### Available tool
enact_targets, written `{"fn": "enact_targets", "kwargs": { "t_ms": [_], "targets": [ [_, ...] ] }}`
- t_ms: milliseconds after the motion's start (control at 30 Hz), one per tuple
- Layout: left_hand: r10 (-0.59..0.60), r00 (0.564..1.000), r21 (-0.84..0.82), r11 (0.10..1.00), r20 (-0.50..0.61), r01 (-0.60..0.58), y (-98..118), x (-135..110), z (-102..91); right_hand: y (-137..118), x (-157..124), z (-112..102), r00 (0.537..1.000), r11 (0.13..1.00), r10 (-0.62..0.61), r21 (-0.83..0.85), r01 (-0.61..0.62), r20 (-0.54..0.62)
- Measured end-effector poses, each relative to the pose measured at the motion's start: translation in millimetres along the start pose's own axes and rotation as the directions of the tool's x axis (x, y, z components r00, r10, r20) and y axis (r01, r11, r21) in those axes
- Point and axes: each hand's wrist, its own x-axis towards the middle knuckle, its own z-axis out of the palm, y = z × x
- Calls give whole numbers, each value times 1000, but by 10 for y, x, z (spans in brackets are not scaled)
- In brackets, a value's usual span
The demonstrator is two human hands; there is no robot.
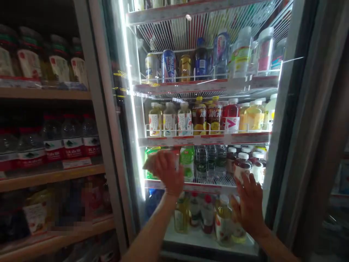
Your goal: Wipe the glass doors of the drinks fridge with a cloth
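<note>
My left hand (167, 173) is raised before the lower middle shelf, blurred by motion. Under its fingers a brownish piece that looks like a cloth (149, 163) sticks out to the left. Behind this hand stand green-labelled bottles (187, 162), partly covered. My right hand (249, 207) is at the lower right with its fingers apart, holding nothing. It overlaps a dark bottle with a white cap (243, 163). Reflections lie across the glass door (212, 82) of the lit drinks cooler; whether either hand touches the glass I cannot tell.
Wire cooler shelves carry cans (168, 65), tea bottles (184, 119) and water bottles (202, 163). More bottles (222, 222) stand on the cooler floor. To the left is a shelf unit (49, 176) of red-labelled water bottles. A dark frame (297, 145) edges the right side.
</note>
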Motion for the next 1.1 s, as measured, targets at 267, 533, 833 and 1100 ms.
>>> {"fn": "enact_targets", "kwargs": {
  "t_ms": [267,533,833,1100],
  "targets": [
    [369,919,-57,929,138,-365,-24,269,-7,215,16,-122,1000,998,4,-57,-5,-18],
    [685,713,-203,726,147,-656,273,433,122,-131,315,-43,999,999,-24,35,25,-32],
    [291,943,-140,953,160,-270,78,612,107,-14,545,16,991,999,37,-16,-40,-127],
    [52,998,-23,998,44,-51,-19,744,57,7,499,1,997,1000,-3,-31,0,-74]
  ]
}}
